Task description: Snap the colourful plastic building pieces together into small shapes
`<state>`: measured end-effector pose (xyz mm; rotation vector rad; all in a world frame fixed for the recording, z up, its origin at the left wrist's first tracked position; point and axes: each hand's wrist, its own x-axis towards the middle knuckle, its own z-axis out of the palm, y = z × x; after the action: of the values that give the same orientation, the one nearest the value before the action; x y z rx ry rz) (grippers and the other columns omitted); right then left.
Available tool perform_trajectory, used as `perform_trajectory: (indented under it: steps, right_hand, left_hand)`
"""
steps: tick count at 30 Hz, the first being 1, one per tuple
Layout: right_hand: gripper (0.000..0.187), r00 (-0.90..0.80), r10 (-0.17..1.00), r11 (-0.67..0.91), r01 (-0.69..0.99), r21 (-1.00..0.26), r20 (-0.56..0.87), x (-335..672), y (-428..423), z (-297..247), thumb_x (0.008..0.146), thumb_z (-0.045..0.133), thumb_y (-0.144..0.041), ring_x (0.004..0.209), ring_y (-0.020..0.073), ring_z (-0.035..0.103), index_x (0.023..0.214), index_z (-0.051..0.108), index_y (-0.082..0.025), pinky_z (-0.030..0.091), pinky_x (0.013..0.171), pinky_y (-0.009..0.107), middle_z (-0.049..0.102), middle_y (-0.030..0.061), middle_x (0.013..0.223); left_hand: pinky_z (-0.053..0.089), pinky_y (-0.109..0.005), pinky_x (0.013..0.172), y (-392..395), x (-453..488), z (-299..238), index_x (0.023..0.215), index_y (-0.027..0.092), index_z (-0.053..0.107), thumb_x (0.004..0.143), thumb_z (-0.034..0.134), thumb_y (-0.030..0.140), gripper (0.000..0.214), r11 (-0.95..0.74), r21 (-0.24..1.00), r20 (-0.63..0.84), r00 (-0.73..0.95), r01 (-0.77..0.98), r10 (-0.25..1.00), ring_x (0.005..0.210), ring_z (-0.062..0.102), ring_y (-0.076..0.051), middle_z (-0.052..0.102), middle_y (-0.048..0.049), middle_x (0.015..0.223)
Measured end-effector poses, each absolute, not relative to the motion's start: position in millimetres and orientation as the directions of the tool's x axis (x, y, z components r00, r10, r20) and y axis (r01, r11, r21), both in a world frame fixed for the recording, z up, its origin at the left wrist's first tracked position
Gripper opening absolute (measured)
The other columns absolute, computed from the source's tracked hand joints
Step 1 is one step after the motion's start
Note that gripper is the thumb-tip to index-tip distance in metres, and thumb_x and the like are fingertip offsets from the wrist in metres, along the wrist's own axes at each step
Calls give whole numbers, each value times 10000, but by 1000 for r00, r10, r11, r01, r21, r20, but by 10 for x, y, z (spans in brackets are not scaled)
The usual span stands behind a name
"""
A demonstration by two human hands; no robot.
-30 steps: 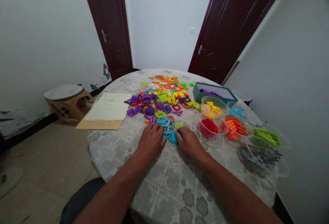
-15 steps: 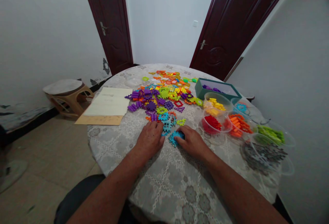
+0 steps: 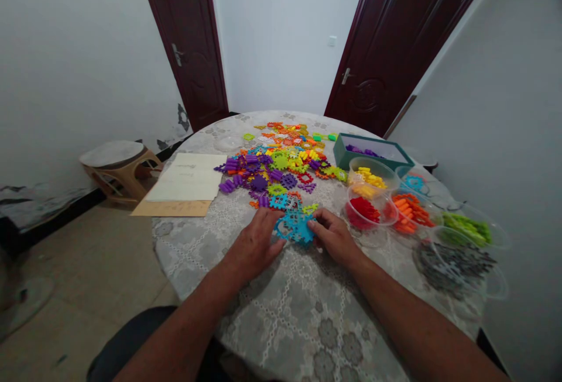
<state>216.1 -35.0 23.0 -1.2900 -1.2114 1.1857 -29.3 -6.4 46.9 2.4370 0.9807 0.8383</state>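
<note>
Low over the table's near middle, my right hand pinches a solid light-blue toothed plastic building piece between thumb and fingers. My left hand has its thumb and fingers curled at the left edge of a light-blue open-centred toothed piece. The two blue pieces meet or overlap; whether they are locked together I cannot tell. Just beyond my hands lies another blue square piece, beside a lime-green piece. Purple tube pieces lie above my left hand.
A mixed pile of coloured toothed pieces spreads across the table. On the right stand a green box and clear tubs with yellow, red, orange, green and grey pieces. Paper sheets lie left.
My right hand has raised the solid blue piece slightly and turned it. The open-centred blue piece now shows between my hands, beside the left fingers, and the two pieces are together.
</note>
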Motion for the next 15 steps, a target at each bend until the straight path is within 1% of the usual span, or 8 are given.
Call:
perform_trajectory:
  steps: [4, 6, 8, 9, 11, 12, 13, 15]
  right_hand:
    - [337, -93, 993, -68, 4, -998, -68, 2056, -441, 263, 871, 759, -516, 548, 124, 545, 944, 590, -233, 421, 494, 244, 624, -41, 716]
    - [338, -121, 990, -72, -15, -997, -70, 2011, -465, 261, 856, 786, -485, 551, 115, 543, 959, 584, -235, 416, 487, 233, 620, -47, 739]
    - [357, -118, 990, -76, -39, -996, -71, 1990, -464, 255, 844, 804, -456, 544, 105, 527, 1036, 590, -245, 397, 469, 221, 614, -56, 758]
    - [392, -105, 992, -77, -50, -996, -71, 1994, -454, 252, 844, 805, -445, 540, 102, 522, 1114, 594, -254, 387, 460, 218, 621, -56, 777]
    - [491, -46, 997, -71, -52, -996, -68, 2032, -417, 250, 855, 788, -440, 534, 101, 521, 1268, 586, -267, 381, 454, 221, 645, -46, 813]
    - [506, -6, 998, -67, -37, -997, -67, 2060, -393, 249, 861, 775, -442, 534, 103, 523, 1296, 595, -260, 384, 457, 226, 653, -37, 817]
    - [482, 31, 997, -67, -15, -998, -67, 2092, -369, 249, 863, 764, -444, 533, 104, 525, 1277, 621, -244, 389, 463, 232, 653, -31, 802]
    - [384, 90, 994, -71, 20, -997, -69, 2147, -326, 248, 859, 747, -447, 530, 110, 527, 1157, 675, -216, 393, 469, 239, 634, -27, 745]
  left_hand:
    - [581, -445, 1027, -150, -255, 498, 1399, 266, 486, 912, 673, 151, 535, -717, 520, 390, 618, 465, 683, 1214, 625, -269, 570, -104, 1302]
    - [602, -414, 985, -184, -231, 500, 1392, 259, 493, 899, 677, 138, 539, -743, 502, 396, 645, 443, 653, 1176, 646, -258, 576, -101, 1282]
    - [614, -405, 959, -188, -212, 497, 1384, 248, 497, 903, 688, 158, 526, -769, 476, 397, 676, 427, 621, 1145, 659, -254, 588, -101, 1262]
    - [613, -414, 969, -171, -205, 495, 1391, 246, 495, 907, 698, 183, 528, -780, 458, 396, 687, 426, 609, 1156, 657, -259, 594, -106, 1269]
    - [589, -456, 1039, -90, -195, 486, 1427, 245, 477, 919, 708, 228, 558, -791, 410, 405, 686, 454, 604, 1230, 632, -282, 597, -127, 1331]
    - [565, -483, 1084, -26, -190, 477, 1447, 242, 469, 926, 699, 232, 569, -787, 380, 414, 671, 487, 615, 1278, 610, -296, 589, -142, 1374]
    - [536, -509, 1127, 52, -185, 464, 1459, 237, 469, 934, 679, 219, 566, -773, 349, 422, 647, 531, 635, 1324, 586, -309, 578, -155, 1415]
    - [481, -546, 1187, 231, -168, 420, 1450, 216, 500, 942, 620, 162, 525, -728, 290, 431, 594, 622, 679, 1390, 545, -329, 564, -178, 1464]
